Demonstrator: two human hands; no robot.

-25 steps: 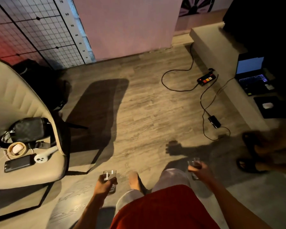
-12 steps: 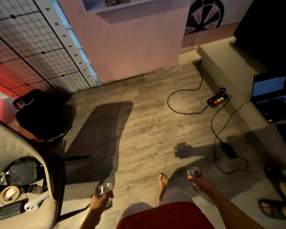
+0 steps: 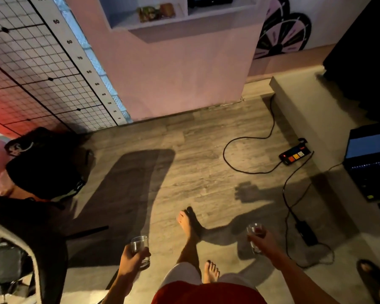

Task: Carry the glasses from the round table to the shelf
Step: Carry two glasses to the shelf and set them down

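Note:
Each of my hands carries a clear drinking glass, held upright above the wooden floor. My left hand (image 3: pixel 132 261) is wrapped around one glass (image 3: pixel 140 246) at the bottom centre-left. My right hand (image 3: pixel 264 243) grips the second glass (image 3: pixel 253 232) at the bottom centre-right. A white wall shelf (image 3: pixel 162 29) with open compartments hangs on the pink wall at the top, holding a few small items. My bare feet show between the two hands.
A black cable (image 3: pixel 250 150) and a power strip (image 3: pixel 295 154) lie on the floor at right, with an adapter (image 3: pixel 305 233) nearer me. A laptop (image 3: pixel 371 163) sits on a raised ledge. A beige chair (image 3: pixel 26 260) and a black bag (image 3: pixel 44 165) stand at left.
I have walked forward towards the pink wall; the shelf has come into view at the top and the chair has slid out to the lower left. Both hands still hold their glasses.

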